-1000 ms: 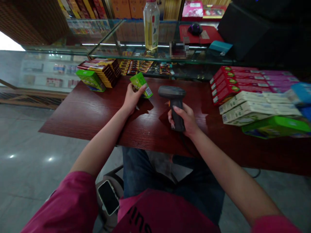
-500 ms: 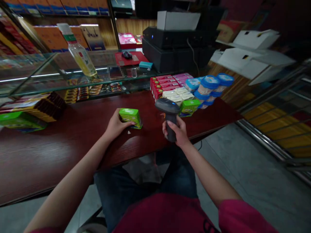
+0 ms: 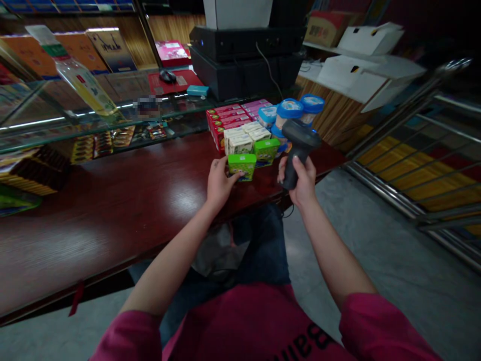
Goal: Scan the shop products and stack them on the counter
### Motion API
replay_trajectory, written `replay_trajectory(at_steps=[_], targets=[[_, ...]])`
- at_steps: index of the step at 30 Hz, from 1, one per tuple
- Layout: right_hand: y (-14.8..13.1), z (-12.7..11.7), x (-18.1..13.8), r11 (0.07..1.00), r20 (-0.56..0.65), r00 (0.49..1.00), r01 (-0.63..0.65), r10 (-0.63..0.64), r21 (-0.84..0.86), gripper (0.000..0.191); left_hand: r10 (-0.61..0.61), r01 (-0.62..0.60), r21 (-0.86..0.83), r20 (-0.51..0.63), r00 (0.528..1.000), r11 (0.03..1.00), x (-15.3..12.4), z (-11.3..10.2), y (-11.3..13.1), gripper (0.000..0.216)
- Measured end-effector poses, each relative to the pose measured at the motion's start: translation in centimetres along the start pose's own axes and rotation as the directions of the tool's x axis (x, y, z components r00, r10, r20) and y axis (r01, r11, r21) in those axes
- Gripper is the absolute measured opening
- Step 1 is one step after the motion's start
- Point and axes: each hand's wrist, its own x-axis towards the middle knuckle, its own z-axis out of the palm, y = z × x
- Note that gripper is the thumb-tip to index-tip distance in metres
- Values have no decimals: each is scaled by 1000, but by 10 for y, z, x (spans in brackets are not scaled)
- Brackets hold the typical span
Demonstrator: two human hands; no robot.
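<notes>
My left hand (image 3: 218, 181) grips a small green box (image 3: 242, 166) and holds it down on the dark red wooden table (image 3: 112, 200), close to a second green box (image 3: 266, 151). My right hand (image 3: 300, 183) is wrapped round the handle of a grey barcode scanner (image 3: 296, 150), held upright just off the table's right end, its head above the blue-lidded tubs (image 3: 289, 113).
White boxes (image 3: 242, 141) and red and pink cartons (image 3: 229, 116) are stacked behind the green boxes. A glass counter (image 3: 56, 125) carries a yellow-liquid bottle (image 3: 77, 77). Flat packs (image 3: 33, 168) are piled at far left. A metal railing (image 3: 424, 150) runs at right.
My left hand has carried the green box to the right, over to the stacked goods. The scanner in my right hand moved right too, and my head turned right.
</notes>
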Motion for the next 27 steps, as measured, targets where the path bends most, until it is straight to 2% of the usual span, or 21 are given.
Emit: replay_trajectory(at_steps=[4,11,15,17,19,22,25,27], targets=[[5,-2,3,999,-10,1000,-11,11,35,45,-71,70,-17,-87,994,997,0,15,9,77],[4,12,8,993,-4,994,-109,109,-44,47,-92,94,1,-171,981,996,6,28,10,64],[-2,26,4,989,69,987,-149,148,10,46,-94,96,7,-147,985,995,7,28,9,70],[-4,39,0,978,144,971,-200,190,55,42,-37,39,24,-100,994,999,8,18,5,80],[-4,55,-5,958,244,939,-271,243,91,36,63,-59,73,-54,997,996,10,-4,-6,85],[2,88,-10,911,415,850,-398,324,106,30,145,-132,208,-51,988,969,10,-65,-36,69],[15,129,-13,830,571,710,-551,413,86,26,91,-15,352,-200,976,936,2,-149,-75,46],[27,159,-15,782,653,610,-622,449,45,27,29,128,416,-350,936,900,-8,-210,-98,36]])
